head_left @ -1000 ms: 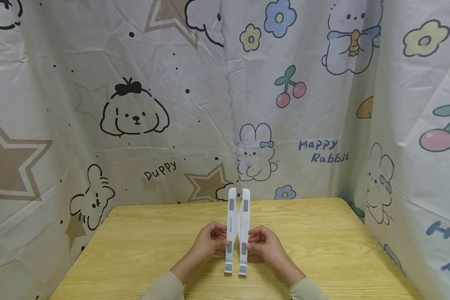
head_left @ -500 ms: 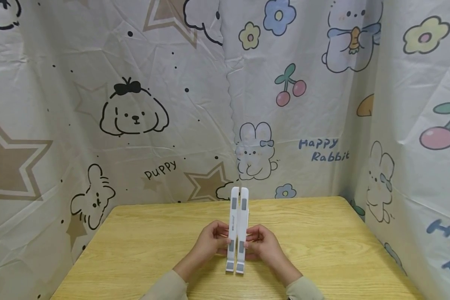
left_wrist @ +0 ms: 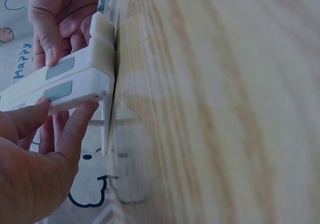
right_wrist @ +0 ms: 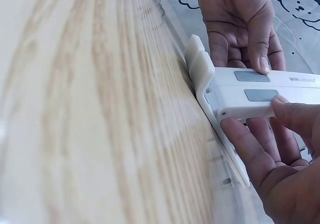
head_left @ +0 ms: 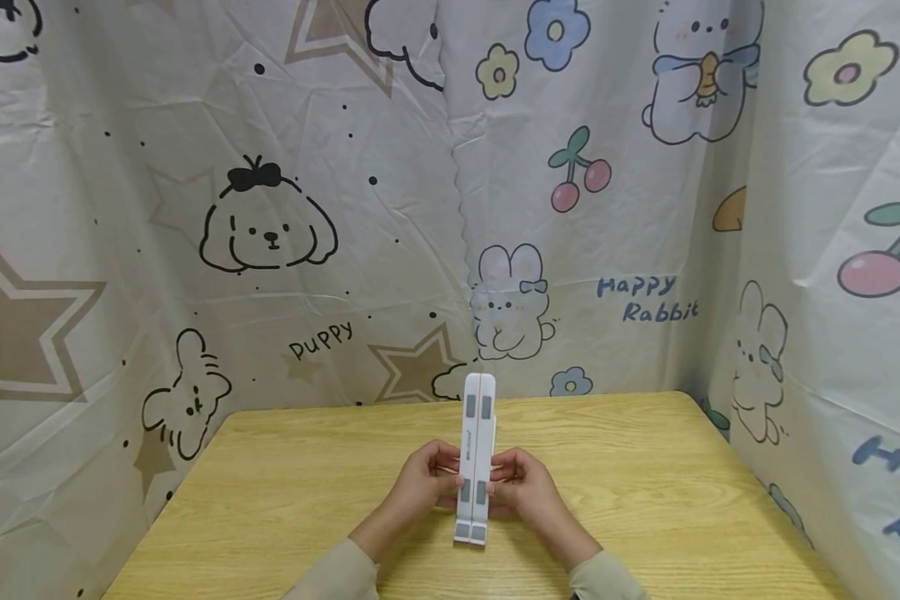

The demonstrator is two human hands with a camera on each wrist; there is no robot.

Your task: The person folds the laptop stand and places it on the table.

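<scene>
A white folding laptop stand (head_left: 470,442) with grey rubber pads stands tilted over the middle of the table in the head view. Its two long arms lie side by side, touching along their length. My left hand (head_left: 424,482) grips the left arm, thumb on the padded face and fingers around the outer side. The right hand (head_left: 527,485) holds the right arm the same way. In the left wrist view, the stand's hooked lower ends (left_wrist: 102,47) are near the wooden surface. Both thumbs press close to the grey pads (right_wrist: 261,95) in the right wrist view.
The light wooden table (head_left: 285,475) has rounded far corners. A pale curtain (head_left: 405,208) printed with puppies, rabbits, stars and flowers hangs behind the table and along both sides.
Both hands have moved toward each other. The gap between the stand's two arms has narrowed from a clear V shape until they meet.
</scene>
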